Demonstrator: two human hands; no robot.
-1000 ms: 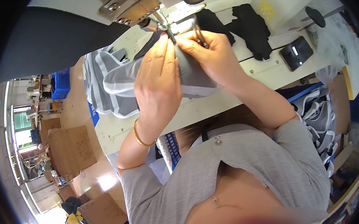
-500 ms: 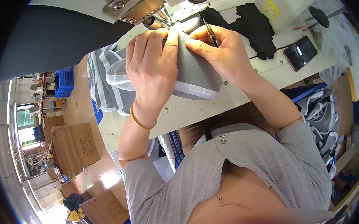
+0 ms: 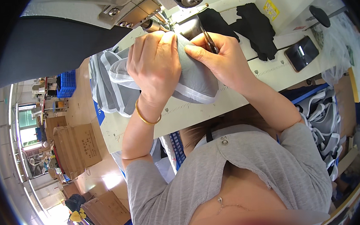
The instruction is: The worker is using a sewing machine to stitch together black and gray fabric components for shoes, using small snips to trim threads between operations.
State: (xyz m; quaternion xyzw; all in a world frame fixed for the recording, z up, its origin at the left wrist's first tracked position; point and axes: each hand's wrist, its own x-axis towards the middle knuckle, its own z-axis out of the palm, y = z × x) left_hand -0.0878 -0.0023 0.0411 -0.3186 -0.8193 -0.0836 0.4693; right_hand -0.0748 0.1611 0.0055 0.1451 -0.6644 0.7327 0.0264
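Observation:
A grey fabric piece with white edging (image 3: pixel 196 76) hangs between my hands, close to the sewing machine's needle area (image 3: pixel 170 22). My left hand (image 3: pixel 154 64) is closed on its upper left side, fingers bunched near the lit machine parts. With thumb and forefinger my right hand (image 3: pixel 220 56) pinches the same fabric on its right side. Dark thread snips (image 3: pixel 210 39) are also held in my right hand, their tips pointing up toward the machine. Left of my left hand, more grey pieces with white edging (image 3: pixel 110 81) lie heaped on the table.
Black fabric pieces (image 3: pixel 255 33) and a phone (image 3: pixel 302 53) lie on the white sewing table (image 3: pixel 176 114) to the right. Grey white-edged pieces (image 3: pixel 322 118) fill a blue-rimmed container at my right side. Cardboard boxes (image 3: pixel 77 149) stand on the floor at left.
My left hand has shifted slightly right and down, its fingers bunched more tightly. The fabric's lower right part has swung a little to the left. My right hand keeps its pinch.

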